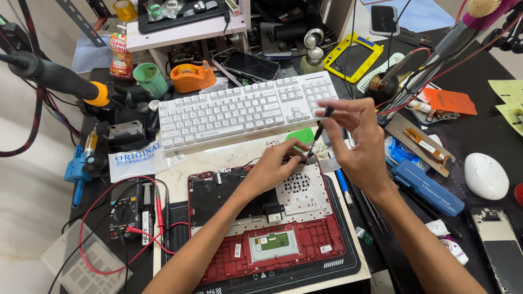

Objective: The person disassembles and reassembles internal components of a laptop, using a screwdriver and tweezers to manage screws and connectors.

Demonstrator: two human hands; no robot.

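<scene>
Red laptop shell (272,256), opened and stripped to its inner frame, lies under both forearms on a dark work mat (338,267), its far edge directly beneath the hands. White keyboard (245,109) sits just beyond the hands, farther from the person. A blue tool case (427,188) lies right of the right wrist, and a white oval mouse (486,175) farther right still. A multimeter (128,215) with red leads rests well left of the left forearm. The left hand (275,166) presses down on the shell's upper right corner, fingers curled against the metal plate. The right hand (354,139) pinches a thin dark screwdriver (318,133) between thumb and fingertips, its tip meeting the shell just beside the left fingers.
</scene>
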